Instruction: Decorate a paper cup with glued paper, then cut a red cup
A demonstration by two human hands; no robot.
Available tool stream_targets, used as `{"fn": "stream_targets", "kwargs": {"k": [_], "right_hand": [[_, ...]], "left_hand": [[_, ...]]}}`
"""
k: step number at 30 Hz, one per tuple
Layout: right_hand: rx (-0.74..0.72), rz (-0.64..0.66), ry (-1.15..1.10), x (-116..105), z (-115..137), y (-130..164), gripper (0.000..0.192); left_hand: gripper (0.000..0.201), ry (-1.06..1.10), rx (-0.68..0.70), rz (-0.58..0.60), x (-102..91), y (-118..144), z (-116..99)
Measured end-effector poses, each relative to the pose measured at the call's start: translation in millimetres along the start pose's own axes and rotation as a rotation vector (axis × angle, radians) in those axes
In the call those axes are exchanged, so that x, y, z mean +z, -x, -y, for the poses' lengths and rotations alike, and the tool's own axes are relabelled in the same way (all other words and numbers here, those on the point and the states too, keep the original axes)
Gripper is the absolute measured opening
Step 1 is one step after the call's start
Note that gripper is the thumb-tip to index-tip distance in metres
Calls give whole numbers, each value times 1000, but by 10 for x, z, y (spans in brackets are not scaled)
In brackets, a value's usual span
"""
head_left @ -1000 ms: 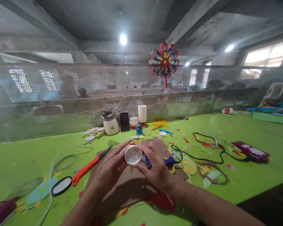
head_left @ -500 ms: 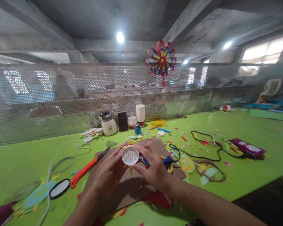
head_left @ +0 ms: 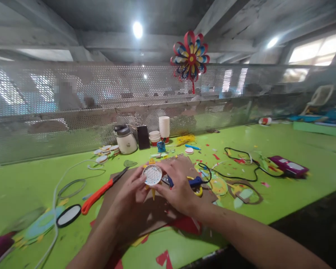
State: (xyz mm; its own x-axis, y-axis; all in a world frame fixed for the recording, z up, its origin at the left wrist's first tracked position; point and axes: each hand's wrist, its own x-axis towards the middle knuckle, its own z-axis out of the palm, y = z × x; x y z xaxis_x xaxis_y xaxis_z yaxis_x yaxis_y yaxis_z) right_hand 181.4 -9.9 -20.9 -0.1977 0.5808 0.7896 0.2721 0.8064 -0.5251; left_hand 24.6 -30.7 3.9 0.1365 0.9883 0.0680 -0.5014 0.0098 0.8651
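Between both hands is a small round paper craft turtle [head_left: 152, 175], with a white line-patterned shell, a yellow head at the top and a yellow pointed tail below. My left hand [head_left: 131, 188] grips its left edge, a fingertip on the rim. From the other side, my right hand [head_left: 177, 185] pinches the right edge with thumb and fingers. Brown cardboard [head_left: 154, 220] lies beneath them. Just beyond my right hand are a blue hot-glue gun [head_left: 195, 182], partly hidden, and yellow scissor handles [head_left: 198, 191]. Left of the cardboard rests an orange-handled knife [head_left: 98, 195].
A jug [head_left: 126, 140], a phone [head_left: 143, 137] and stacked paper cups [head_left: 164, 127] stand at the back, before a perforated screen [head_left: 100, 97]. A black cable [head_left: 235, 177] runs to a purple box [head_left: 289, 166]. Paper scraps [head_left: 165, 258] litter the green table. A paper flower [head_left: 192, 59] hangs above.
My view has tilted down slightly, so the scene sits higher in the picture. A left fingertip now rests on the rim of the turtle's shell. Both hands still hold it.
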Motion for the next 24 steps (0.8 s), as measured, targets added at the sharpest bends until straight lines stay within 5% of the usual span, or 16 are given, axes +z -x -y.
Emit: {"fn": "stream_targets", "kwargs": {"k": [9,16,24], "right_hand": [[0,45,-10,23,-17,24,52],[42,-16,-94,37,24,41,30],[389,-9,-308,20,38,-1,21]], "left_hand": [[36,-3,-44,-91,62,-61,8],[30,-24,-37,-162,50,-64,-31],[30,-6,-86,-161,55,-70,10]]}}
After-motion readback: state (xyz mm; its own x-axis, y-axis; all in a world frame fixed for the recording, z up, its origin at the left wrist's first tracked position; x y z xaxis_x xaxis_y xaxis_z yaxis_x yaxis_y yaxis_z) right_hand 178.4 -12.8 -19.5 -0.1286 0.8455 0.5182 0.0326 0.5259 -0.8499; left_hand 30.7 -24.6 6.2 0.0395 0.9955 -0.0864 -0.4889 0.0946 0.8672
